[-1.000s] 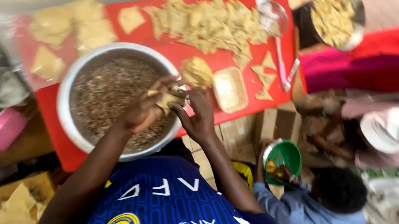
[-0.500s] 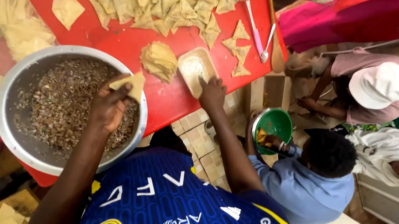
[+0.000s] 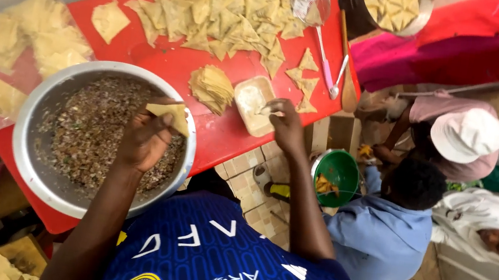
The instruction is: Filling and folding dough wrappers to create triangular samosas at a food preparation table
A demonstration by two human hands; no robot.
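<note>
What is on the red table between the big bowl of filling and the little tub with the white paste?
In the head view, a stack of folded pastry sheets lies between the big metal bowl and the small tub, on the red table.

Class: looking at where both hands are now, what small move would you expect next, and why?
Probably the right hand carries paste from the small tray across to the pastry cone in the left hand, held over the bowl of filling: its edges look unsealed.
</note>
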